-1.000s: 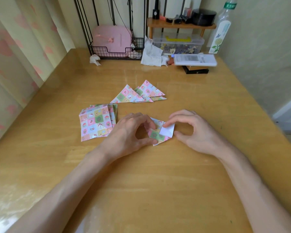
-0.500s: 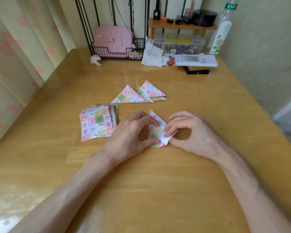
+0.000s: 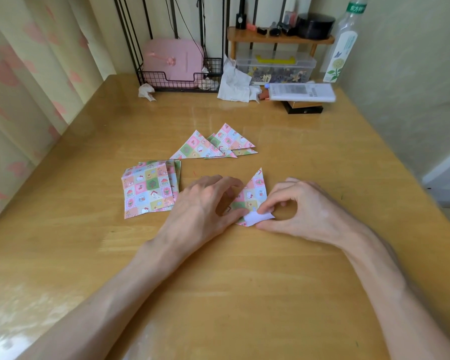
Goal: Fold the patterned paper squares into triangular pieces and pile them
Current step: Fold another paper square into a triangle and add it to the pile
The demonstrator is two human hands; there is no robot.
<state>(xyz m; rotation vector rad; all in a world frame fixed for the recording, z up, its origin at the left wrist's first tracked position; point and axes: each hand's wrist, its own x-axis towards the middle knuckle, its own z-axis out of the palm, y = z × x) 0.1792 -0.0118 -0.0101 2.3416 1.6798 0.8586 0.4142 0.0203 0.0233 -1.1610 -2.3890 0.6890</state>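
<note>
A patterned paper square (image 3: 252, 194) lies half folded on the wooden table (image 3: 309, 157), its upper flap standing up in a point and a white underside corner showing at the bottom. My left hand (image 3: 205, 206) presses its left edge with fingertips and thumb. My right hand (image 3: 302, 209) pinches the white corner between thumb and forefinger. A stack of unfolded patterned squares (image 3: 148, 189) rests just left of my left hand. Several folded triangles (image 3: 216, 144) lie overlapping farther back.
Along the back edge stand a wire basket with a pink case (image 3: 177, 66), crumpled tissues (image 3: 234, 81), a clear plastic box (image 3: 276, 67) under a small wooden shelf, a remote-like device (image 3: 300, 92) and a tall bottle (image 3: 344, 45). A curtain hangs at the left.
The paper's upper flap has been lifted and folded over toward me, now standing as a tall point. My right hand slid left onto the white corner; my left hand stayed pressing.
</note>
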